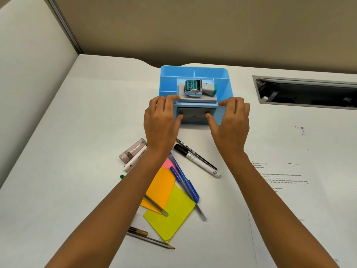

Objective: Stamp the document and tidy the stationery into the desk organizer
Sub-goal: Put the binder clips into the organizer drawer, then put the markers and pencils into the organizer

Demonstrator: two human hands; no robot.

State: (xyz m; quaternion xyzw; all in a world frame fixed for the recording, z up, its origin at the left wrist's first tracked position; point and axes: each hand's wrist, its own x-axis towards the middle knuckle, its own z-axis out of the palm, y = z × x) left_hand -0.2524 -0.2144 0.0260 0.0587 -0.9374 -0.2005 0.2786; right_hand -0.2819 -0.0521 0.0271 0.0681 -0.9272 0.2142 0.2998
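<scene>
At the far middle of the white worktop (pixel 77 151), a blue desk organizer (pixel 168 82) is standing with both hands reaching forward to its near face. The left hand (pixel 160 120) is curling its fingers (pixel 170 98) over the top front corner on that side, and the right hand (pixel 231 120) is mirroring it on the other corner, so each is grasping the organizer's front edge. Both thumbs are touching the grey drawer (pixel 195 115) set into the front. Both forearms are stretching out straight from the bottom of the view, wrists level, palms facing down and slightly inward. A green-and-white stamp (pixel 197 88) is lying on its side on a grey pad (pixel 204 99) in the organizer's middle compartment. The step in hand is probably working the drawer, though whether it is being opened or pushed closed cannot be told. To do it well, the curled fingers should be bracing the light plastic body while the thumbs are moving evenly, so the drawer is not jamming and the stamp is not rolling off. Blue pens (pixel 183 176), a black-capped marker (pixel 199 161), sticky notes (pixel 170 211) and a pencil (pixel 152 240) are lying loose near the person, not yet tidied; the printed document (pixel 286 180) is lying to the right.
</scene>
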